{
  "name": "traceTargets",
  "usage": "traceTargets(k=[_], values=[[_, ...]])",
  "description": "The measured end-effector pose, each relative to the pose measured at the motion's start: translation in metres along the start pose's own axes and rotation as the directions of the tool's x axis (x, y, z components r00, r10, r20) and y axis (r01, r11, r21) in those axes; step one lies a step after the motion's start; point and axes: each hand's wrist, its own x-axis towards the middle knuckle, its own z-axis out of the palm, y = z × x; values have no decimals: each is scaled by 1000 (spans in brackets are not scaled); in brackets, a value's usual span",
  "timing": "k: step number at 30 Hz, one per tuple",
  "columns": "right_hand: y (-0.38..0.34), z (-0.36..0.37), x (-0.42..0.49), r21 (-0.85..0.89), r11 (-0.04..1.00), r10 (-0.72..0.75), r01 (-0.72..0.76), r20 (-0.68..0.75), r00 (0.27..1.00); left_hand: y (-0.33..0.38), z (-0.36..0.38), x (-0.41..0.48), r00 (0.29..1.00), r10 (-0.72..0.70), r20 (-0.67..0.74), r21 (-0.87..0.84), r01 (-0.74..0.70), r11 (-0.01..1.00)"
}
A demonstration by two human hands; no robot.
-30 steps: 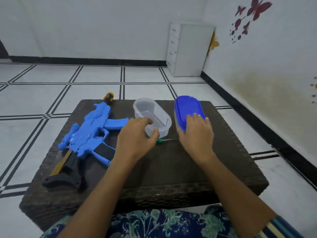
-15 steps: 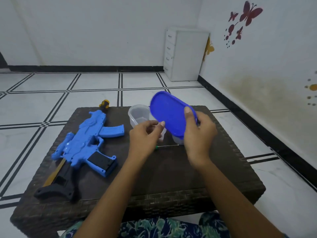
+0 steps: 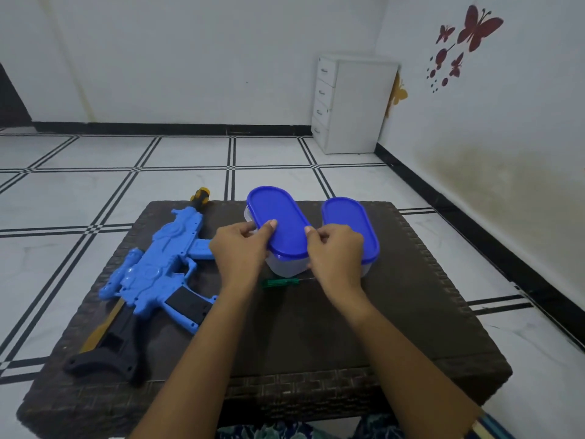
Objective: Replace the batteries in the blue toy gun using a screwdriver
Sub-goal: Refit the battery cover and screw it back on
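The blue toy gun lies flat on the left part of the dark woven table, its black stock toward me. A small green screwdriver lies on the table between my wrists. My left hand and my right hand pinch the two long edges of a blue oval lid, thumbs on top. The lid sits on a clear plastic container. A second container with a blue lid stands just right of it, partly behind my right hand.
The table's near half is bare woven surface. Beyond it is white tiled floor with black lines. A white drawer cabinet stands in the far corner, and a wall with butterfly stickers runs along the right.
The left clear container stood open; my right hand lifted a blue lid from the right container, and both hands now hold it on the left one. The right container still carries a lid.
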Motion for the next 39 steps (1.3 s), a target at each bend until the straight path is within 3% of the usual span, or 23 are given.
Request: traceTargets(k=[3, 6, 14, 18, 23, 29, 31, 34, 39], values=[[-3, 4, 7, -228, 973, -20, 32, 53, 998, -8, 4, -1, 997, 73, 32, 137, -77, 988], [-7, 5, 13, -345, 938, 14, 14, 81, 997, -15, 9, -1, 997, 60, 48, 144, -66, 987], [-14, 11, 21, -474, 878, 21, 66, 176, 984, -13, 8, -4, 976, -212, 49, -72, 215, 974], [-19, 9, 22, -534, 838, 7, 115, 222, 975, -12, 11, 2, 964, -264, 37, -96, 266, 959], [-35, 18, 27, -668, 694, -68, 269, 311, 948, -12, 11, 12, 968, -242, 65, 38, 240, 970], [-60, 4, 66, -679, 643, -36, 355, 436, 899, -2, 0, 39, 979, -136, 153, 338, 78, 938], [-64, 13, 81, -602, 732, -56, 319, 413, 909, 6, -3, 60, 987, -124, 104, 318, 85, 944], [-58, 41, 96, -329, 937, 7, 121, 363, 932, 7, 5, 97, 987, -147, 68, 235, 128, 964], [-41, 68, 102, -98, 967, 255, -236, 343, 904, -6, 18, 123, 934, -331, 137, 165, 308, 937]])
